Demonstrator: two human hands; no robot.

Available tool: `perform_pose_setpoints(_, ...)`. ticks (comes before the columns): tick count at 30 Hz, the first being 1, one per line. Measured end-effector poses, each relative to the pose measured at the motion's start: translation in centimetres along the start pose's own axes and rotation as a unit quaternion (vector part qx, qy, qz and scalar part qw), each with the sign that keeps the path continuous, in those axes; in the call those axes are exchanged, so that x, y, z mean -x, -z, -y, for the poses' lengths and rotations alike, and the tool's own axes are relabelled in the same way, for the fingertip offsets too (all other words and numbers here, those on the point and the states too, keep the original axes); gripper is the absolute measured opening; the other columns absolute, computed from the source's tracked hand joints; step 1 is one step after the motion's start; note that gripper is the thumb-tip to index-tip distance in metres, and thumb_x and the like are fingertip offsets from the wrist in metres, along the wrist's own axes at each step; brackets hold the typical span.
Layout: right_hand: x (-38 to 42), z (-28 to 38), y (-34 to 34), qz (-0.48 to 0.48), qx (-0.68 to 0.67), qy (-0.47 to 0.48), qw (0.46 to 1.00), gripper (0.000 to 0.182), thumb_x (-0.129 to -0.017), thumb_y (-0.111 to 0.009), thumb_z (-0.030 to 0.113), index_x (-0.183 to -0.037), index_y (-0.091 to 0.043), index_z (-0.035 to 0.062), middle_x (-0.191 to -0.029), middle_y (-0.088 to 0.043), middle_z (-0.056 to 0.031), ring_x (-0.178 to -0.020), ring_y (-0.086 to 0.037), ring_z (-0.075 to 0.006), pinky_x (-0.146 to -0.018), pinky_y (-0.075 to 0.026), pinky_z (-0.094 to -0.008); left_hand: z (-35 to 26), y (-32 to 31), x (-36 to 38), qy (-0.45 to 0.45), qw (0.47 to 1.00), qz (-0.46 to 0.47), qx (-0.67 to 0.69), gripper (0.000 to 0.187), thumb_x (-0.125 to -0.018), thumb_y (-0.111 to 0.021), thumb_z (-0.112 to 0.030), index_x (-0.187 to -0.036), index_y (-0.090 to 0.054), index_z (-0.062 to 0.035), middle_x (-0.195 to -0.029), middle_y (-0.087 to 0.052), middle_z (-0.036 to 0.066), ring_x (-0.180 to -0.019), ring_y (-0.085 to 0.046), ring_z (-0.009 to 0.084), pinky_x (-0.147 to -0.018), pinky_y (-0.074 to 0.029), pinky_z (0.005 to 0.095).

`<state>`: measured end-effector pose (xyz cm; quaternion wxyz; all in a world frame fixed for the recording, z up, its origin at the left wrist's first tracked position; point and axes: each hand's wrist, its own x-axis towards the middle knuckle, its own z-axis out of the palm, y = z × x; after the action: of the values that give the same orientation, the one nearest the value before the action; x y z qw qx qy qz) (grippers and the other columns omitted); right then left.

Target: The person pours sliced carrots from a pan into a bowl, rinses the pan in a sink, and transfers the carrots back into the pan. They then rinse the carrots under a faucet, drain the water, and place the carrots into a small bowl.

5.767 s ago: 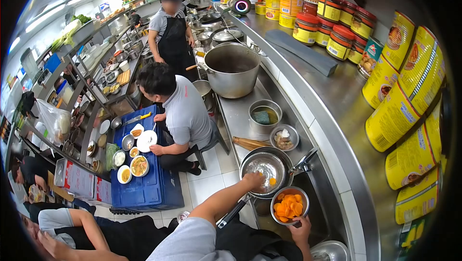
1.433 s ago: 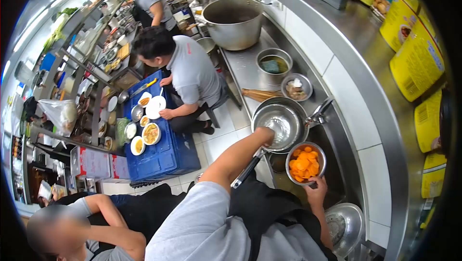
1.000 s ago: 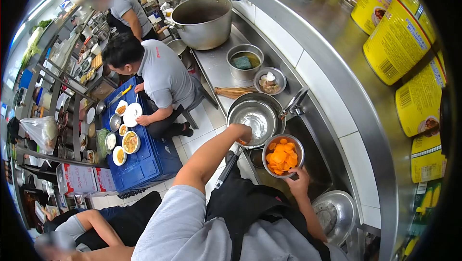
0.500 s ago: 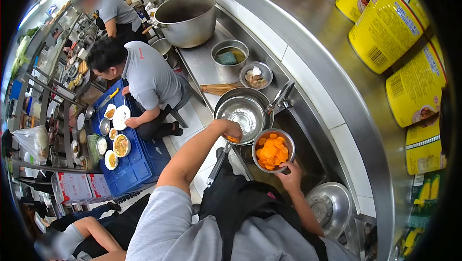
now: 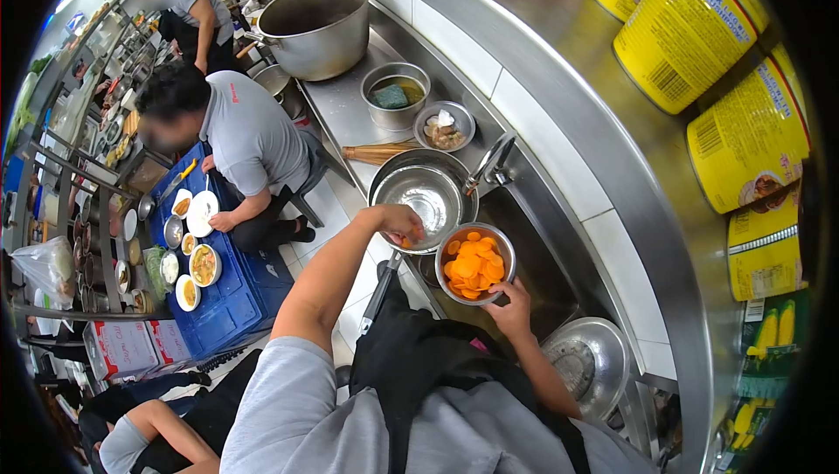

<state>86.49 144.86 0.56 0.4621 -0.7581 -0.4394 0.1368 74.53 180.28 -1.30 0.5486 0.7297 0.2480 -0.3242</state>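
Note:
My right hand [image 5: 509, 310] grips the rim of a round metal bowl [image 5: 509, 275], held over the near end of the sink. Orange carrot slices [image 5: 473, 262] nearly fill this bowl. My left hand [image 5: 400, 222] is curled at the near left edge of a larger shiny metal basin [image 5: 434, 197], just left of the carrot bowl. A little orange carrot shows between its fingers, though most of what it holds is hidden. The basin sits inside a wider pan beneath the tap [image 5: 489, 164].
Beyond the basin lie a bundled-stick brush [image 5: 377, 152], a bowl of food pieces [image 5: 442, 137] and a pot with a green scouring pad [image 5: 396, 96]. A big stockpot [image 5: 323, 41] stands farther back. Left, a seated co-worker [image 5: 253, 133] handles dishes on a blue crate [image 5: 229, 295]. Yellow cans [image 5: 682, 33] line the right shelf.
The whole view has shifted slightly, so things appear farther left and higher. My left hand has turned a little at the basin's edge. The carrot bowl stays in my right hand.

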Motion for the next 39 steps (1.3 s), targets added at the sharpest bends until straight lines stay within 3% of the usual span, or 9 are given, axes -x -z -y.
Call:
perform_pose_setpoints(6, 0.1, -0.1, 0.2, 0.026, 0.030, -0.010, 0.999, 0.031, -0.060, -0.084, 0.006, -0.086, -0.068, 0.0070, -0.095, -0.061, -0.0150, -0.090, -0.064, -0.0338, -0.077, -0.052, -0.0389, -0.5, 0.4, -0.1, -0.035, 0.993, -0.045, 0.102, 0.026, -0.081, -0.073, -0.013, -0.106, -0.069, -0.0064, -0.092, -0.068, 0.003, -0.075, -0.064, 0.0114, -0.067, -0.056, 0.0245)
perform_pose_setpoints(10, 0.0, 0.3, 0.2, 0.024, 0.021, 0.001, 0.999, 0.030, -0.060, -0.083, 0.007, -0.087, -0.068, 0.0073, -0.095, -0.061, -0.0147, -0.092, -0.064, -0.0336, -0.079, -0.052, -0.0384, -5.0, -0.8, 2.6, -0.177, 0.965, -0.099, 0.167, 0.028, -0.082, -0.073, -0.013, -0.108, -0.068, -0.0053, -0.095, -0.069, 0.006, -0.084, -0.065, 0.0144, -0.073, -0.056, 0.0275)
perform_pose_setpoints(12, -0.1, 0.5, 0.1, 0.036, 0.023, -0.006, 0.999, 0.030, -0.060, -0.083, 0.007, -0.086, -0.068, 0.0065, -0.097, -0.062, -0.0153, -0.093, -0.064, -0.0346, -0.081, -0.052, -0.0390, -6.8, -2.3, 3.5, -0.333, 0.929, -0.145, -0.072, 0.031, -0.082, -0.073, -0.015, -0.111, -0.069, -0.0063, -0.096, -0.070, 0.007, -0.089, -0.065, 0.0167, -0.081, -0.054, 0.0317)
perform_pose_setpoints(18, -0.5, 1.1, -0.4, 0.010, -0.017, 0.017, 1.000, 0.033, -0.055, -0.082, 0.003, -0.084, -0.066, 0.0047, -0.097, -0.063, -0.0178, -0.093, -0.064, -0.0364, -0.081, -0.051, -0.0397, -8.4, -5.6, 5.3, -0.330, 0.911, -0.210, -0.133, 0.028, -0.083, -0.068, -0.012, -0.110, -0.070, -0.0077, -0.100, -0.072, 0.015, -0.093, -0.069, 0.0281, -0.086, -0.053, 0.0350)
perform_pose_setpoints(24, -0.4, 1.5, -0.3, -0.009, -0.013, 0.037, 0.999, 0.033, -0.056, -0.083, 0.002, -0.083, -0.065, 0.0064, -0.091, -0.063, -0.0151, -0.088, -0.063, -0.0364, -0.077, -0.050, -0.0406, -5.7, -7.8, 6.1, -0.247, 0.865, -0.433, -0.054, 0.025, -0.083, -0.071, -0.021, -0.103, -0.070, -0.0078, -0.090, -0.072, 0.014, -0.080, -0.070, 0.0310, -0.074, -0.056, 0.0384)
perform_pose_setpoints(29, -1.1, 3.5, 0.3, 0.020, -0.045, 0.074, 0.996, 0.035, -0.055, -0.083, 0.000, -0.085, -0.065, 0.0074, -0.096, -0.061, -0.0153, -0.092, -0.061, -0.0361, -0.080, -0.050, -0.0410, -3.3, -11.3, 8.8, -0.219, 0.896, -0.384, -0.024, 0.027, -0.091, -0.064, -0.027, -0.102, -0.067, -0.0022, -0.078, -0.070, 0.014, -0.070, -0.070, 0.0269, -0.066, -0.056, 0.0377)
perform_pose_setpoints(32, -1.2, 3.8, 0.4, 0.054, -0.055, 0.066, 0.995, 0.039, -0.055, -0.084, 0.000, -0.087, -0.065, 0.0081, -0.099, -0.061, -0.0147, -0.094, -0.062, -0.0348, -0.082, -0.050, -0.0413, -3.1, -12.3, 10.9, -0.177, 0.919, -0.329, 0.128, 0.028, -0.094, -0.061, -0.026, -0.098, -0.066, 0.0007, -0.076, -0.069, 0.012, -0.061, -0.069, 0.0198, -0.058, -0.056, 0.0325)
perform_pose_setpoints(35, -1.4, 5.5, -0.1, 0.083, -0.135, 0.053, 0.986, 0.040, -0.057, -0.084, 0.000, -0.090, -0.066, 0.0083, -0.110, -0.061, -0.0180, -0.102, -0.062, -0.0355, -0.089, -0.050, -0.0403, -2.2, -13.0, 12.5, -0.185, 0.893, -0.328, 0.245, 0.027, -0.093, -0.060, -0.022, -0.094, -0.066, 0.0037, -0.076, -0.068, 0.009, -0.057, -0.066, 0.0141, -0.051, -0.054, 0.0270)
perform_pose_setpoints(39, -2.9, 10.2, 0.6, 0.064, -0.118, 0.154, 0.979, 0.026, -0.070, -0.077, 0.000, -0.093, -0.065, 0.0050, -0.139, -0.048, -0.0227, -0.115, -0.059, -0.0359, -0.097, -0.047, -0.0405, -0.3, -13.5, 14.6, -0.198, 0.858, -0.374, 0.292, 0.024, -0.092, -0.060, -0.019, -0.094, -0.066, 0.0036, -0.073, -0.065, 0.004, -0.056, -0.062, 0.0110, -0.051, -0.054, 0.0260)
